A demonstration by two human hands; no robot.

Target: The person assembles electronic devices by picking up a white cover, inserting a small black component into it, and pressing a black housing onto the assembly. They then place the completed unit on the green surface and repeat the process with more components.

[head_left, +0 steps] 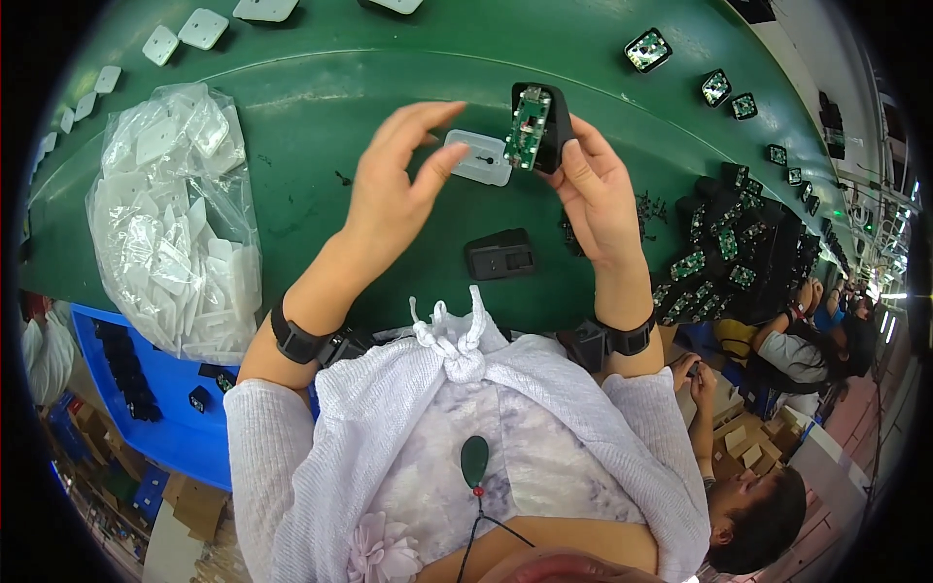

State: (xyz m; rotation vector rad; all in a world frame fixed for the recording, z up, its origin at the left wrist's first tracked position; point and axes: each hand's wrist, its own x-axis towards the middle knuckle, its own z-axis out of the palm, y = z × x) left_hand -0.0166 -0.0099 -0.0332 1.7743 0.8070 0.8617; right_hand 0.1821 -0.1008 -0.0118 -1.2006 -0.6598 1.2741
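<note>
My right hand (pixel 601 189) grips a small black plastic housing (pixel 558 131) between thumb and fingers, tilted above the table. A green circuit board (pixel 528 128) sits at its open face, turned to the left. To the left of it my left hand (pixel 397 180) is raised and holds nothing, thumb and fingers apart. Its thumb tip overlaps the edge of a translucent white plastic cover (pixel 494 171); whether they touch I cannot tell. Nearer to me on the table lies another black plastic case (pixel 501 255).
A clear bag (pixel 175 223) full of white covers lies at left, above a blue bin (pixel 185 442) with black parts. Black housings with boards (pixel 724 238) are heaped at right, small dark screws (pixel 653 209) beside them. Covers and housings line the green table's (pixel 369 63) far side. Co-workers sit at right.
</note>
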